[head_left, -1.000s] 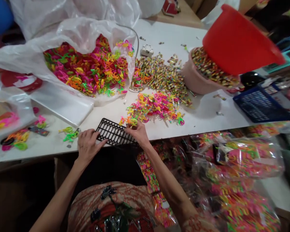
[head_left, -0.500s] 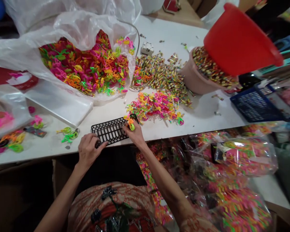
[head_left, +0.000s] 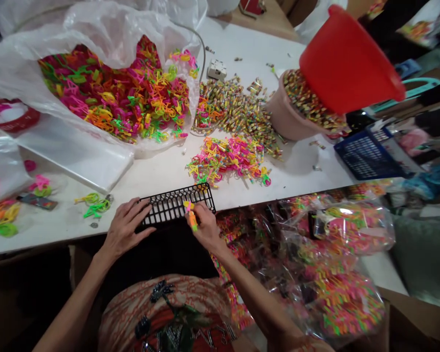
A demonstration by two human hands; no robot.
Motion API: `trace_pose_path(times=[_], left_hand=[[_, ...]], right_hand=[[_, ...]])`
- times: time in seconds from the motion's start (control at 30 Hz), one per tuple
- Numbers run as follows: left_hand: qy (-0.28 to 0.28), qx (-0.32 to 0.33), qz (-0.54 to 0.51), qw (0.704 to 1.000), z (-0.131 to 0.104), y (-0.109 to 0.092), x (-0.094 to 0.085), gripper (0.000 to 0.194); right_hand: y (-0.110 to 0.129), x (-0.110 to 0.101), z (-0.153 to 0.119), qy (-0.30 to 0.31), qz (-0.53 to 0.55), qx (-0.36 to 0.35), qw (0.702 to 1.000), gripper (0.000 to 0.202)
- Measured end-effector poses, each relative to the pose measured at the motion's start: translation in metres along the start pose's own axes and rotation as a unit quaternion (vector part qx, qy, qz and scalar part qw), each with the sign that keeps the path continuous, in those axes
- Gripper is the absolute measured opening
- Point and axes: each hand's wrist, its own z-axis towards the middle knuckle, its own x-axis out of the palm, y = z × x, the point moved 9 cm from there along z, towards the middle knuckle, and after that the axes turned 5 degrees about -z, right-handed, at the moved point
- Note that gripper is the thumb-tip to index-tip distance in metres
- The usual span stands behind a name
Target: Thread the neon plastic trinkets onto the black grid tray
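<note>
The left hand [head_left: 126,226] lies at the left end of the black rack [head_left: 176,200], fingers laid over it and thumb set apart near the close edge; whether it grips, I cannot tell. Over at the rack's right end, the right hand [head_left: 207,228] is pinching a few bright plastic pieces [head_left: 192,221], pink, yellow, orange and green. That slotted rack sits right at the near edge of the white surface [head_left: 278,188]! Just beyond it spreads a loose, colourful pile [head_left: 227,159], and behind that, a heap of wrapped pieces [head_left: 242,110]. Far left, a big white bag [head_left: 99,32] gapes open, crammed with neon shapes; nearer, green pieces [head_left: 97,205] lie left of the left hand. Away to the right stands a pink tub [head_left: 284,117] full of wrapped pieces, a red basin [head_left: 346,63] tilted over it, then a blue basket [head_left: 366,152]. Near right, packed clear bags [head_left: 355,227] lie below the edge.
</note>
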Motion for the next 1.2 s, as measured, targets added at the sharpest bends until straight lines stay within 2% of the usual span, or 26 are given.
trace_pose_path(times=[0.13, 0.2, 0.33, 0.43, 0.53, 0.63, 0.73, 0.83, 0.93, 1.03, 1.1, 1.2], left_hand=[[-0.041, 0.037, -0.034, 0.998, -0.005, -0.005, -0.007, 0.056], [-0.036, 0.048, -0.047, 0.997, -0.002, -0.007, -0.008, 0.055], [0.049, 0.026, -0.087, 0.995, 0.011, -0.001, 0.003, 0.047], [0.102, 0.025, -0.091, 0.99, 0.02, 0.007, 0.009, 0.046], [0.124, 0.031, -0.087, 0.988, 0.029, 0.014, 0.013, 0.047], [0.109, 0.027, -0.076, 0.991, 0.041, 0.017, 0.016, 0.048], [0.054, -0.002, -0.044, 0.998, 0.052, 0.015, 0.018, 0.046], [0.004, -0.031, -0.006, 1.0, 0.054, 0.008, 0.019, 0.045], [-0.018, -0.033, 0.006, 0.999, 0.049, 0.0, 0.02, 0.049], [-0.021, -0.028, 0.005, 0.999, 0.046, 0.0, 0.017, 0.056], [-0.009, -0.038, 0.006, 0.999, 0.048, 0.007, 0.016, 0.062], [0.026, -0.05, 0.005, 0.998, 0.053, 0.021, 0.017, 0.066]], right_hand=[[0.002, 0.005, -0.016, -0.036, -0.018, -0.03, 0.999, 0.011], [0.002, 0.002, -0.02, -0.055, -0.016, -0.025, 0.998, 0.011], [-0.003, -0.01, -0.025, -0.083, 0.016, 0.05, 0.995, 0.012], [-0.008, -0.014, -0.024, -0.064, 0.043, 0.109, 0.991, 0.015], [-0.014, -0.009, -0.015, -0.03, 0.05, 0.137, 0.989, 0.017], [-0.029, -0.007, 0.007, -0.033, 0.032, 0.153, 0.987, 0.015], [-0.043, -0.015, 0.04, -0.068, 0.025, 0.153, 0.986, 0.015], [-0.047, -0.021, 0.064, -0.079, 0.052, 0.142, 0.985, 0.017], [-0.047, -0.01, 0.07, -0.036, 0.164, 0.166, 0.972, 0.021], [-0.038, 0.013, 0.069, 0.036, 0.292, 0.195, 0.936, 0.028], [-0.028, 0.024, 0.072, 0.059, 0.311, 0.187, 0.93, 0.029], [-0.013, 0.033, 0.081, 0.056, 0.265, 0.154, 0.95, 0.025]])
